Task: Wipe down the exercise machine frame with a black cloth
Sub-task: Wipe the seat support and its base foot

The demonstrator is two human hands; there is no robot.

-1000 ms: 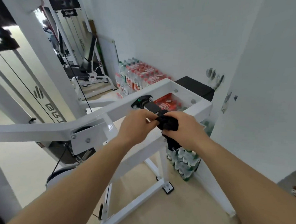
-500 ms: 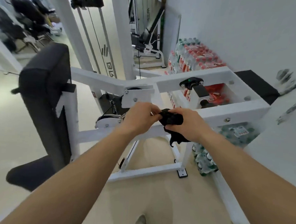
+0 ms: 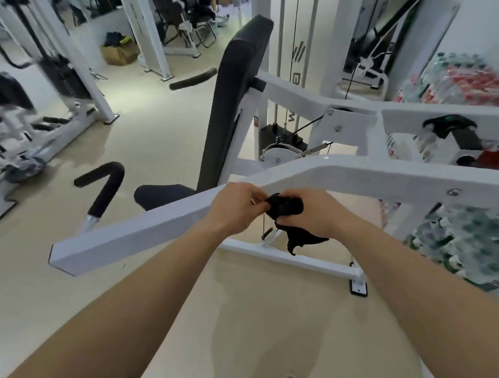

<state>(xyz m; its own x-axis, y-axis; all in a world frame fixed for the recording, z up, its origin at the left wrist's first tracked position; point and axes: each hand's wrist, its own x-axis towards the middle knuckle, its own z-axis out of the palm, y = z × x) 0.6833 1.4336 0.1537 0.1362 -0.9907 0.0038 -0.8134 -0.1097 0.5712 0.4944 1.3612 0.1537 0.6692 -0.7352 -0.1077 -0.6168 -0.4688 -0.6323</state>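
Since half a second ago the view has swung left, so both hands now sit in front of the long near beam instead of the bolted cross-member, and the black back pad (image 3: 235, 101) has shifted from far left of the hands to just beyond the left one. Both forearms reach forward and converge, wrists straight. The left hand (image 3: 235, 208) pinches one edge of the black cloth (image 3: 285, 208) with curled fingertips; the right hand (image 3: 309, 213) has its fingers curled round the bunched cloth, and a loose tail hangs below its palm. The single cloth lies between the two hands, just in front of the white frame beam (image 3: 153, 227); whether it touches the beam cannot be told.

Two foam-covered handles show, one (image 3: 104, 187) left of the left hand and one (image 3: 193, 79) farther beyond. One black seat (image 3: 164, 193) lies left of the left hand. Two bolts (image 3: 453, 191) sit on the beam right of the right hand. Blurred bottle packs (image 3: 471, 238) stand farther right. On the upright column (image 3: 300, 51) beyond the hands are a three-stroke mark and a letter B; the rest cannot be read.
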